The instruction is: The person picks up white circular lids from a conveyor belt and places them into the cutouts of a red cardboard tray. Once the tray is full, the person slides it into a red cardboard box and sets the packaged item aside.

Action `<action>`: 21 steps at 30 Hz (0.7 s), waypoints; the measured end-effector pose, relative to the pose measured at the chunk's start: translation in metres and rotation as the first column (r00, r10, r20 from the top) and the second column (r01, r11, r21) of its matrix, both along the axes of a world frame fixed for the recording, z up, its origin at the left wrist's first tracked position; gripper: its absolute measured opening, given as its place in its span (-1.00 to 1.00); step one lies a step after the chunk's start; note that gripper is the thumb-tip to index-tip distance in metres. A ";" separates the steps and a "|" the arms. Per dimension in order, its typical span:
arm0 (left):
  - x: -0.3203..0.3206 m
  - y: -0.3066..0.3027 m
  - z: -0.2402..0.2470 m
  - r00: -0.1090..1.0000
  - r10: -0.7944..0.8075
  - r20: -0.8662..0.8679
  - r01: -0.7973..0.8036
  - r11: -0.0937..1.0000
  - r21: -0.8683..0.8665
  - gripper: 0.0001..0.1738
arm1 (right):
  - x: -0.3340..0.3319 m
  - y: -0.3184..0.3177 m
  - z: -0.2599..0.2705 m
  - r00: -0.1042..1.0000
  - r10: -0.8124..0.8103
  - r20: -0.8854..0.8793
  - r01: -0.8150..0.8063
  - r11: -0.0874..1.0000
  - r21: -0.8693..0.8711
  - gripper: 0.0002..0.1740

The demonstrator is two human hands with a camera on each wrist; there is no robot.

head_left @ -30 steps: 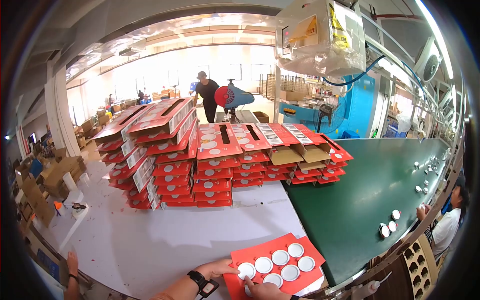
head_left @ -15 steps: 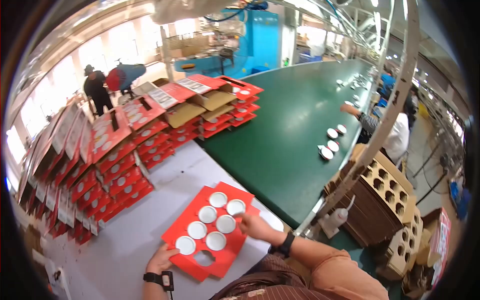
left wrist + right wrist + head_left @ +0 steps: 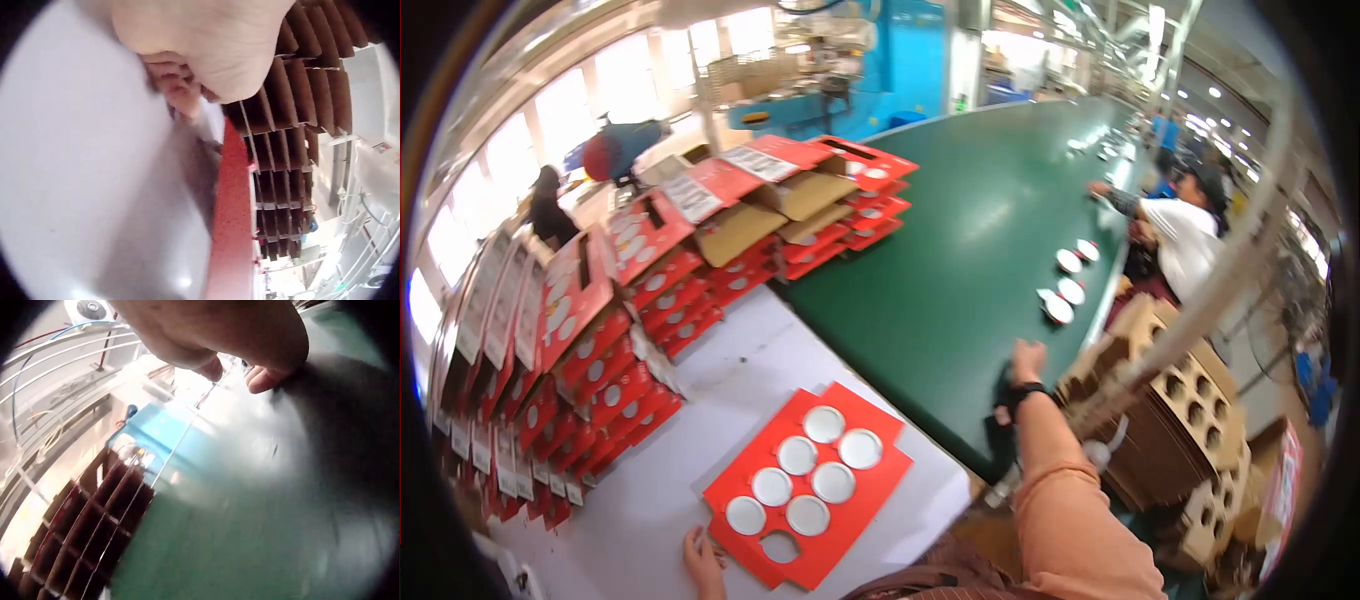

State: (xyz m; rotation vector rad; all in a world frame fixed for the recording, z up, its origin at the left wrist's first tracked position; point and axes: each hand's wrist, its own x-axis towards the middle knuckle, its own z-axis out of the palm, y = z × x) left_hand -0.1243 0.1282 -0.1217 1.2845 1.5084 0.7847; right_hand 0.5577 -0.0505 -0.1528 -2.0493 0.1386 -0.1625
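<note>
A red cardboard sheet [image 3: 868, 490] with round cut-outs lies on the white table, several white discs [image 3: 808, 516] seated in its holes. One cut-out, at the near end, has no disc in it. My left hand [image 3: 703, 562] is at the sheet's near left edge; in the left wrist view its loosely bent fingers [image 3: 181, 94] rest beside the red side [image 3: 230, 206]. Reaching out over the green conveyor belt [image 3: 930, 260], my right hand [image 3: 1028, 358] has nothing in its grasp. Just beyond it on the belt lie white round pieces [image 3: 1056, 308] with red parts.
Stacked red cartons [image 3: 650, 310] fill the table's far left side. Brown trays with holes [image 3: 1190, 390] stand right of the belt, behind a slanted metal post [image 3: 1170, 350]. A person in white [image 3: 1185, 235] works at the belt's right edge; more pieces [image 3: 1105, 145] lie farther up it.
My right hand has left the red sheet and stretched out right over the belt. The left hand has let go of the sheet's edge. The head view has swung right.
</note>
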 end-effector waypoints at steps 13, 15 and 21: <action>-0.022 0.001 -0.048 0.987 0.111 -0.118 -0.085 0.975 0.204 -0.91 | 0.168 -0.057 -0.018 0.932 -0.360 -0.048 0.343 0.914 -0.216 -0.15; -0.019 0.001 -0.044 0.985 0.115 -0.130 -0.089 0.977 0.191 -0.91 | 0.162 -0.055 0.000 0.939 -0.329 -0.104 0.288 0.913 -0.289 -0.14; -0.014 -0.001 -0.039 0.983 0.152 -0.102 -0.133 0.976 0.173 -0.91 | 0.159 -0.040 0.009 0.992 -0.094 -0.085 0.091 0.995 -0.046 -0.42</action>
